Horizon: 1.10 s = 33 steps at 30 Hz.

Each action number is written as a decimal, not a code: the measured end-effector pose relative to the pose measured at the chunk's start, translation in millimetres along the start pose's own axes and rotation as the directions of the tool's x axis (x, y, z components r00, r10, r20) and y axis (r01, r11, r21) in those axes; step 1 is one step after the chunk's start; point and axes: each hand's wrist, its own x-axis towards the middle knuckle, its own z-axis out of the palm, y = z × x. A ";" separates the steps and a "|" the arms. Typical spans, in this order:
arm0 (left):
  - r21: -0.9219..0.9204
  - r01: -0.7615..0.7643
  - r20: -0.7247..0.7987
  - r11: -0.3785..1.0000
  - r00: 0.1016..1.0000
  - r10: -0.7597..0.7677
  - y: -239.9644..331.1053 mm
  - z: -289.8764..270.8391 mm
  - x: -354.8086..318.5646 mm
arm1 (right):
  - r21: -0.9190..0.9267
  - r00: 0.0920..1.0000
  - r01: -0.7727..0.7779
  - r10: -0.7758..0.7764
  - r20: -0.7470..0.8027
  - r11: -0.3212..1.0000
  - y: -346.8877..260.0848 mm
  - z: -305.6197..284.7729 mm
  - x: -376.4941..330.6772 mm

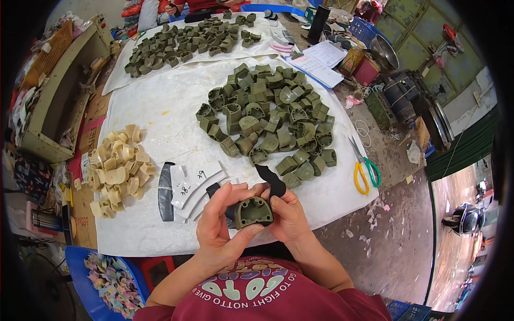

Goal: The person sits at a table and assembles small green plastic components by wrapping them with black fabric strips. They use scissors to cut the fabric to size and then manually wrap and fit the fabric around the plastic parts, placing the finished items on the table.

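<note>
Close to my body, both hands hold an olive-green shoe heel (254,212), a hollow D-shaped block with its open side facing up. My left hand (218,222) is closed around its left side, the thumb at the lower rim. My right hand (289,215) pinches at its right side, where a black strip (276,184) sticks up and curls over the fingers. More black material shows beside the heel near my left fingers; whether it is the same strip I cannot tell. Just beyond lie white paper-like strips (194,184) with handwriting and a bundle of dark strips (166,192).
A big heap of green heels (273,107) covers the table's middle, another pile (184,43) lies farther back. Cream-coloured pieces (122,170) sit left. Scissors (362,170) with yellow and green handles rest at the right edge. A blue tub (80,273) of scraps stands lower left. Someone works opposite.
</note>
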 end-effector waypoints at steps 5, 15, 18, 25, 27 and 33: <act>-0.092 0.223 0.002 0.970 0.975 -0.224 -0.1 -1.5 8.3 | -0.006 1.000 -0.006 0.006 -0.027 1.000 -4.5 -1.7 -3.3; -0.006 0.233 -0.033 0.973 0.972 -0.233 -4.1 -8.2 8.2 | -0.458 0.970 0.078 -0.174 -0.171 0.885 -9.8 14.5 0.7; -0.038 0.174 0.051 0.984 0.984 -0.172 -4.4 -9.2 8.6 | -0.283 0.992 -0.058 0.024 -0.120 0.957 -23.1 13.0 3.8; 0.101 0.359 -0.078 0.928 0.933 -0.353 -17.2 -9.4 1.1 | -0.607 0.966 0.134 -0.240 -0.096 0.783 -7.9 20.7 -3.2; -0.088 0.431 -0.090 0.898 0.895 -0.438 -13.7 -4.6 0.5 | -0.634 0.963 0.174 -0.265 -0.051 0.753 -3.1 17.8 -2.7; 0.010 0.363 -0.048 0.932 0.931 -0.362 -7.3 -7.6 3.3 | -0.529 0.988 0.088 -0.143 -0.065 0.844 -19.1 11.5 6.5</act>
